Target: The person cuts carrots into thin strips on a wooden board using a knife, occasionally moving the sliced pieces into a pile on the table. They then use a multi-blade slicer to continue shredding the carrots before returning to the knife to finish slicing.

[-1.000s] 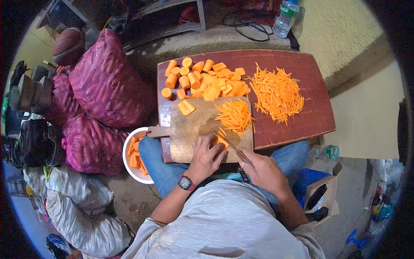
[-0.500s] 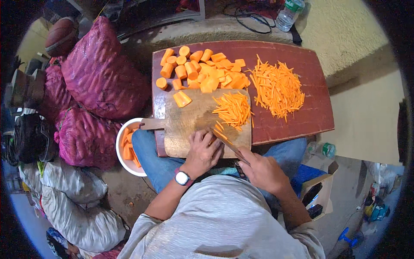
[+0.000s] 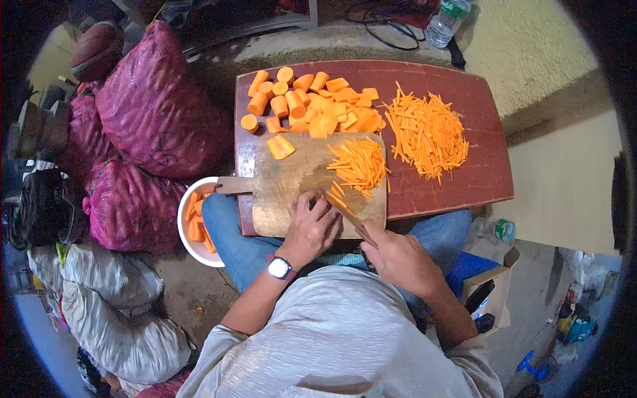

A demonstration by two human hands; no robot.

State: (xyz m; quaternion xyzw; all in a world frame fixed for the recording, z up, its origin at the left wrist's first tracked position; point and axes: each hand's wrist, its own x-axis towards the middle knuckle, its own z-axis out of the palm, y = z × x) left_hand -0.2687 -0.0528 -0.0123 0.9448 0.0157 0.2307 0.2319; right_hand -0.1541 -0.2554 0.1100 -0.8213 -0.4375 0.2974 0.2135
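Observation:
My right hand (image 3: pixel 401 259) grips a knife (image 3: pixel 346 212) by its handle, the blade slanting up-left across the wooden cutting board (image 3: pixel 285 192). Close to the blade's tip, my left hand (image 3: pixel 312 227) presses on the board with bent fingers. Whatever lies under those fingertips is hidden. A few carrot strips (image 3: pixel 337 194) lie along the blade, and a small heap of carrot matchsticks (image 3: pixel 358 164) sits just beyond. One flat carrot piece (image 3: pixel 281 147) rests at the board's far left.
The board lies on a red table (image 3: pixel 481 166) with carrot chunks (image 3: pixel 294 104), carrot slices (image 3: pixel 325 124) and a larger matchstick pile (image 3: pixel 431 136). A white basin (image 3: pixel 188 233) of carrot pieces stands left by my knee. Pink mesh sacks (image 3: pixel 149 113) crowd the left; a cardboard box (image 3: pixel 497 298) is at right.
My right hand and the knife have shifted slightly up and left. The left hand stays at nearly the same spot on the board.

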